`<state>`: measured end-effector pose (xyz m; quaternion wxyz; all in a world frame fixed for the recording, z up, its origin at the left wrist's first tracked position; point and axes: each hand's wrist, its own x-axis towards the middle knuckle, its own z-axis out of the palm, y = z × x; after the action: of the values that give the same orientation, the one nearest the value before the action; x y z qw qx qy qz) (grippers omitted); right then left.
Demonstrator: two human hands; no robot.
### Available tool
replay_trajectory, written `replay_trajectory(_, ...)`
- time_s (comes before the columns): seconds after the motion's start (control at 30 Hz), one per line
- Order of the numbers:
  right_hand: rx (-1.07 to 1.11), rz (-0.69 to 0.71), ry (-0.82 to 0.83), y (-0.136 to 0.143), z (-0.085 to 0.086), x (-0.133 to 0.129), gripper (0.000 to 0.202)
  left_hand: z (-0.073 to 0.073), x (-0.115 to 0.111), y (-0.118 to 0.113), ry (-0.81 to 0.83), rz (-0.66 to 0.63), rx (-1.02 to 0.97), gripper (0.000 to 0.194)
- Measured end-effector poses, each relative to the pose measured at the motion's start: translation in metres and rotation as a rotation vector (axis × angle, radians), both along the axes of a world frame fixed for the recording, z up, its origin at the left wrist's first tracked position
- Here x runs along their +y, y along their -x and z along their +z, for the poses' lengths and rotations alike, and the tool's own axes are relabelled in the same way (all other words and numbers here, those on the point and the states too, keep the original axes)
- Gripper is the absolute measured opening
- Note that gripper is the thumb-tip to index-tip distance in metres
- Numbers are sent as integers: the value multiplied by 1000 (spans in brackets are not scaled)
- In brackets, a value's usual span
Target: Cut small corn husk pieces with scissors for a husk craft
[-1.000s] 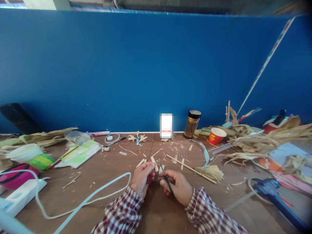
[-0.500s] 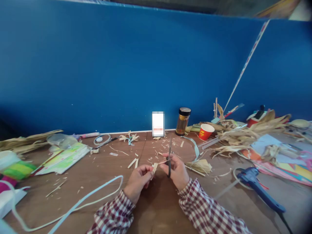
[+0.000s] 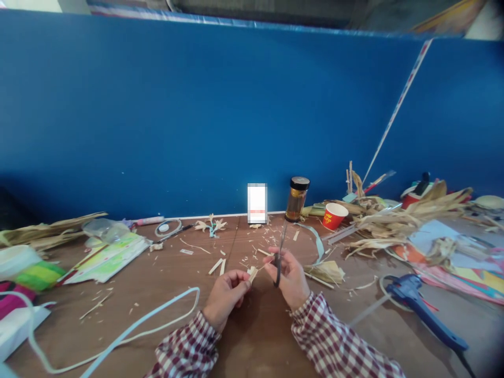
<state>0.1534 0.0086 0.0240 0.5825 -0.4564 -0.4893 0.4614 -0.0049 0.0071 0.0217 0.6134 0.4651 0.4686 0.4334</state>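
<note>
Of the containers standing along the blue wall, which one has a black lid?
The tall amber glass jar, upright beside the blurred white card. The red paper cup to its right is open on top and has no lid.

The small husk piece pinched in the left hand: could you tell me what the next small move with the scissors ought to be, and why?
Probably bring the scissors down to the husk piece. The right hand holds them pointing up and away, clear of the piece, while the left hand pinches it out towards them.

Even, fairly bright light; soft blur, perhaps fisheye-warped edges.
</note>
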Motion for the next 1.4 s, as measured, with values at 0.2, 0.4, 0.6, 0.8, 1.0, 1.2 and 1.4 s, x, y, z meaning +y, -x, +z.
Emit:
replay_trajectory(0.2, -76, -61, 67, -3, -1, 3, 42, -2, 0, -1, -10, -6, 20, 21)
replay_trajectory(0.4, -213, -257, -5, -13, 8, 4, 41, -7, -4, -4, -80, -80, 82, 18)
replay_trajectory(0.6, -376, -100, -160, -2, 9, -8, 37, -4, -8, -6, -164, -70, 138, 13)
replay_trajectory(0.8, -397, 105, -133, 10, 2, -14, 28, -2, -1, 0, -153, -51, 42, 15)
replay_trajectory(1.0, -378, 173, -107, 13, 3, -16, 25, -4, 2, 0, -148, 29, -11, 23)
replay_trajectory(1.2, -138, 194, 37, 16, 3, -14, 30, -3, -3, -4, -27, 19, -41, 27)
replay_trajectory(1.4, -53, 208, 90, 13, -2, -10, 35, -3, -4, -5, -14, 19, -17, 27)
